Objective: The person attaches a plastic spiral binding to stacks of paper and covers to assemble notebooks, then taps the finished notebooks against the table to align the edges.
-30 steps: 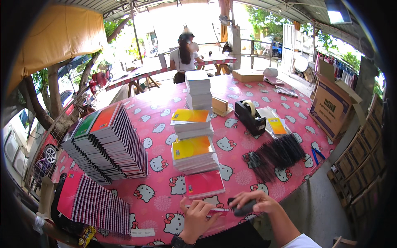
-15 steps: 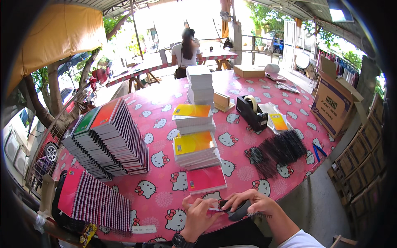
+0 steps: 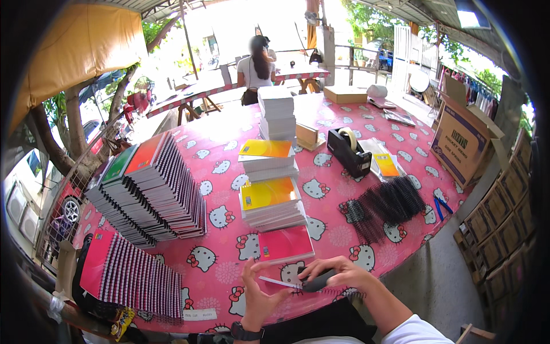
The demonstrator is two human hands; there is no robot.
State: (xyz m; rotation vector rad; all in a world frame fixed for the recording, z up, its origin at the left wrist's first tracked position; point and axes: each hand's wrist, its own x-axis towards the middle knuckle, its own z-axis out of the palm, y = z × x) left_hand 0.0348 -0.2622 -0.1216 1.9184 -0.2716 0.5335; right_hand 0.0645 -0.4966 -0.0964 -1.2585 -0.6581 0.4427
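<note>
At the near edge of the table, my right hand (image 3: 338, 270) is wrapped over a rounded dark grey device (image 3: 318, 281) shaped like a computer mouse. A thin black wire coil (image 3: 350, 293) trails from it below my right wrist. The device meets the right end of a small white-edged notebook (image 3: 279, 282), seen nearly edge-on. Around the notebook's left end, my left hand (image 3: 260, 295) has its thumb and fingers spread; no firm grip on it shows. Just beyond lies a pink-covered notebook stack (image 3: 286, 245).
Yellow-topped stacks (image 3: 269, 195) and a white paper pile (image 3: 276, 109) stand farther back. Bound notebooks fill the left (image 3: 166, 189), (image 3: 132, 281). To the right are loose black coils (image 3: 389, 206), blue pliers (image 3: 442, 208), a tape dispenser (image 3: 349, 153) and a carton (image 3: 463, 140). Another person (image 3: 256, 71) is beyond.
My left hand has shifted left and its fingers have spread away from the device. My right hand has moved slightly up and left, and more of the black coil shows.
</note>
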